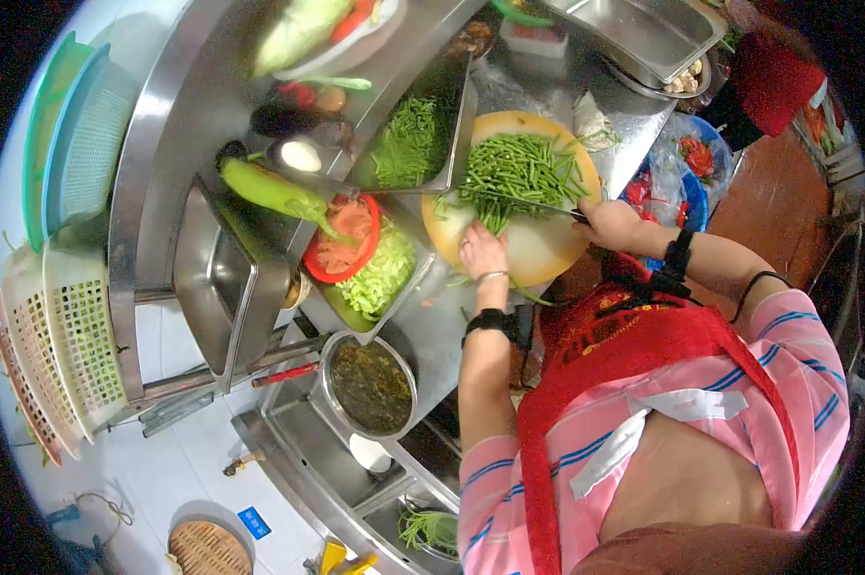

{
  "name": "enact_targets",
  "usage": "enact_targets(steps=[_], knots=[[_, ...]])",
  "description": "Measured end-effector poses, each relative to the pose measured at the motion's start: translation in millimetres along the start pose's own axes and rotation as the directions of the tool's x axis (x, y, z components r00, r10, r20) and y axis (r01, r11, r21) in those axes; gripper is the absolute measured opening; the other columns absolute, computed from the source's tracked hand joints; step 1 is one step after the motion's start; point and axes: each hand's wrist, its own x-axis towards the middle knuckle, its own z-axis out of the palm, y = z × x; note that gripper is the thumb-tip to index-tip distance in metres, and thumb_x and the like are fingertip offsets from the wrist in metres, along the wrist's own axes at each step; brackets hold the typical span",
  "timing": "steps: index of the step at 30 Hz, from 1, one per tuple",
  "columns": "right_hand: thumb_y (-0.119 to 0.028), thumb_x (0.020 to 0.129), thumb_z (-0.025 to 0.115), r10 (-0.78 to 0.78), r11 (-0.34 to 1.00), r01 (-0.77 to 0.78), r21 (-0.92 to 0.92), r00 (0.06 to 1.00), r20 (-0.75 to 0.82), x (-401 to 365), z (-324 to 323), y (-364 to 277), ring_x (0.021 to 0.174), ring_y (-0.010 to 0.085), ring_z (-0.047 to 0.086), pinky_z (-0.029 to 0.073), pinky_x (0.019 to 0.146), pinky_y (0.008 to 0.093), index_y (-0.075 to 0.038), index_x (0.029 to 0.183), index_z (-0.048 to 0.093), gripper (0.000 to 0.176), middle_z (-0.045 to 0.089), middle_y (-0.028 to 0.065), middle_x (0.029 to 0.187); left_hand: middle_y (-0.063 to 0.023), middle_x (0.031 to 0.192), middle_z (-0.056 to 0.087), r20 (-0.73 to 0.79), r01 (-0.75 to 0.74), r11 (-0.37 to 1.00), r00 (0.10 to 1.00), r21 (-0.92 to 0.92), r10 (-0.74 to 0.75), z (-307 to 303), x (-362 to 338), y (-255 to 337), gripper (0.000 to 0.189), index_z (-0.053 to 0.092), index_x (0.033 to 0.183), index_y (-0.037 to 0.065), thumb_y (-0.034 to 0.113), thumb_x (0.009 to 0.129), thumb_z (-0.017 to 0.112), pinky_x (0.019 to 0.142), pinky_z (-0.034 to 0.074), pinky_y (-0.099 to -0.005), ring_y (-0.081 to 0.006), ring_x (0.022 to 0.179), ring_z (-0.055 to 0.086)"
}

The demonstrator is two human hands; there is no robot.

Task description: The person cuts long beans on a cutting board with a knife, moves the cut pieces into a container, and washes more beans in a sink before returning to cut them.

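Observation:
On a round yellowish cutting board lies a heap of cut green beans. My right hand is closed round the handle of a knife, whose blade lies across the near side of the heap. With bent fingers, my left hand holds a small bunch of green beans down on the board, close beside the blade. More cut beans fill a steel pan that touches the board's left side. The knife's edge is hidden among the beans.
Left of the board stand a container of chopped lettuce and a red bowl with orange-pink slices. A steel pot of dark greens sits near the sink. Green peppers and eggplants rest near the shelf. Blue basin at right.

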Motion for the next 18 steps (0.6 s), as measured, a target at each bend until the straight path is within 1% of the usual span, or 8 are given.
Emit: enact_targets(steps=[2,6,8,9,11,14,16,18], knots=[[-0.032,0.083,0.052,-0.055,0.998,0.055,0.033,0.998,-0.027,-5.6,-4.3,2.9,0.064,0.0396,0.059,0.046,0.057,0.0483,-0.002,0.102,0.043,0.037,0.059,0.0209,0.071,-0.014,0.111,0.049,-0.14,0.071,0.997,0.988,0.001,-0.07,-8.7,-11.3,5.3,0.072,0.042,0.12,-0.001,0.043,0.068,0.065,0.087,0.037,-0.0405,-0.0287,0.099,0.048],[-0.023,0.08,0.054,-0.114,0.991,0.116,0.07,0.993,-0.027,-4.7,5.1,-5.7,0.064,0.0388,0.059,0.047,0.057,0.0479,0.0,0.1,0.044,0.032,0.06,0.0208,0.07,-0.0134,0.11,0.049,-0.175,0.093,0.996,0.98,0.0,-0.091,-15.5,-40.2,-1.4,0.074,0.042,0.122,-0.001,0.043,0.067,0.065,0.089,0.036,-0.041,-0.0279,0.101,0.047],[-0.016,0.076,0.054,-0.172,0.985,0.172,-0.002,0.983,0.064,4.0,17.9,-10.3,0.066,0.0374,0.061,0.048,0.058,0.0468,0.003,0.099,0.044,0.031,0.061,0.021,0.072,-0.0123,0.11,0.049,-0.135,0.076,0.996,0.988,0.04,-0.07,-12.2,-46.9,0.4,0.069,0.043,0.12,-0.001,0.04,0.069,0.065,0.088,0.037,-0.0399,-0.0274,0.103,0.046],[-0.031,0.083,0.052,-0.18,0.983,0.181,0.028,0.983,-0.024,4.8,24.2,-13.0,0.058,0.0383,0.058,0.045,0.052,0.0467,0.0,0.09,0.044,0.033,0.057,0.0194,0.061,-0.0123,0.11,0.049,-0.132,0.077,0.996,0.989,0.04,-0.072,-9.3,-47.8,0.3,0.069,0.043,0.12,-0.001,0.04,0.069,0.065,0.088,0.037,-0.0399,-0.0274,0.103,0.046],[-0.031,0.083,0.052,-0.2,0.98,0.201,0.005,0.979,-0.033,21.8,36.6,-13.8,0.058,0.0379,0.058,0.046,0.052,0.046,0.001,0.091,0.044,0.034,0.057,0.0196,0.062,-0.0146,0.11,0.049,-0.14,0.06,0.998,0.989,0.037,-0.054,-3.7,-47.7,0.8,0.059,0.047,0.117,0.001,0.037,0.073,0.062,0.09,0.037,-0.0405,-0.0303,0.103,0.047],[-0.032,0.083,0.053,-0.188,0.982,0.188,-0.013,0.981,-0.044,40.8,59.7,-26.3,0.06,0.0371,0.059,0.046,0.053,0.0452,0.001,0.092,0.045,0.035,0.058,0.0199,0.064,-0.014,0.109,0.049,-0.103,0.03,0.999,0.994,0.023,-0.028,-7.0,-43.2,-1.2,0.053,0.047,0.116,0.002,0.033,0.075,0.06,0.087,0.039,-0.0395,-0.0296,0.102,0.048],[-0.033,0.083,0.053,-0.168,0.986,0.167,-0.02,0.984,-0.06,49.0,52.6,-30.0,0.061,0.0368,0.059,0.047,0.054,0.0451,0.001,0.093,0.045,0.036,0.059,0.02,0.065,-0.0137,0.109,0.049,-0.119,0.019,0.999,0.993,0.046,-0.013,-7.6,-41.8,-6.2,0.052,0.047,0.116,0.002,0.032,0.076,0.06,0.087,0.04,-0.039,-0.0294,0.102,0.048],[-0.034,0.083,0.053,-0.134,0.99,0.133,0.042,0.991,0.024,39.1,36.8,-26.2,0.061,0.0381,0.059,0.046,0.055,0.0462,0.001,0.094,0.045,0.038,0.058,0.0202,0.065,-0.0134,0.109,0.05,-0.118,-0.001,0.998,0.993,0.068,0.009,-4.3,-40.2,-13.0,0.051,0.048,0.116,0.002,0.032,0.076,0.059,0.086,0.04,-0.0386,-0.0292,0.101,0.048]])
